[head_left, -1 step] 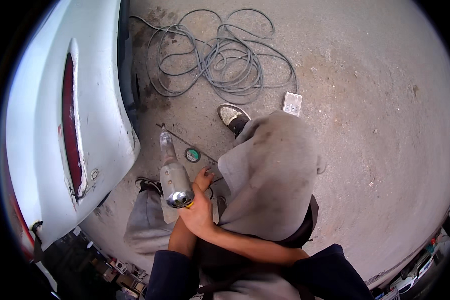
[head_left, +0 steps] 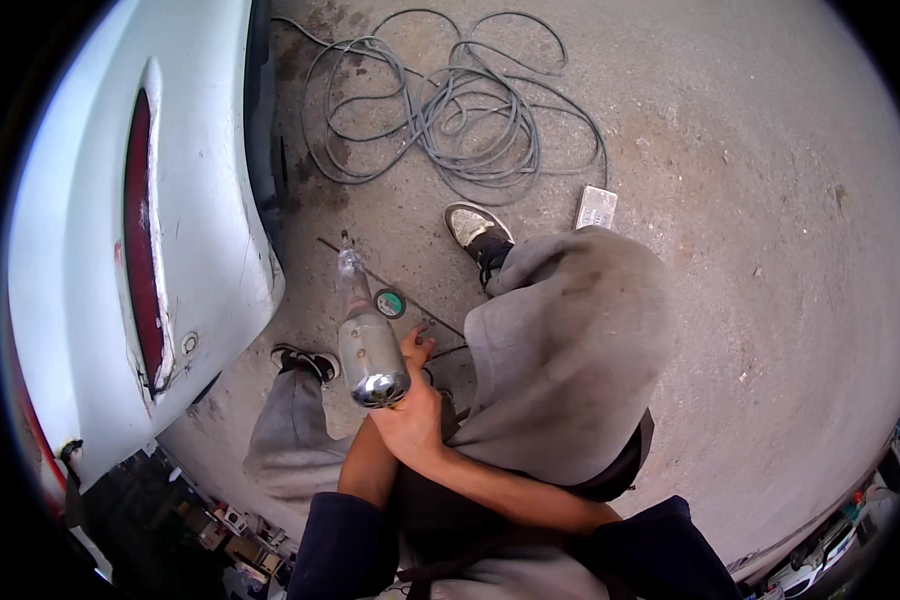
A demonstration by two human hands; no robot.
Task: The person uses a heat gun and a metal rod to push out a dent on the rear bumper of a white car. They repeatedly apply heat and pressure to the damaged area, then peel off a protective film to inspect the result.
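Note:
My right hand (head_left: 412, 425) grips a hot-air gun (head_left: 365, 345) with a scuffed metal barrel and a shiny, vented rear end. Its narrow nozzle points away from me, toward the floor beside the car bumper (head_left: 205, 250). The handle is mostly hidden in my fist. My left forearm passes beneath the right wrist, and my left hand (head_left: 417, 348) shows just beyond it, fingers curled; what they hold, if anything, cannot be made out. A thin dark rod (head_left: 405, 294) runs along the floor near those fingers. Beside the barrel lies a small round green-and-black disc (head_left: 390, 303).
The pale bumper, with a red reflector (head_left: 142, 250) and chipped edges, stands close on my left. A tangled grey hose (head_left: 470, 120) lies ahead. A small pale box (head_left: 596, 207) is on the concrete beyond my bent knee (head_left: 580, 330). Clutter (head_left: 245, 540) sits at lower left.
The hot-air gun and both hands have shifted slightly right. The gun's nozzle has swung right and a little farther from me; my grip on it is unchanged. The whole view has shifted slightly.

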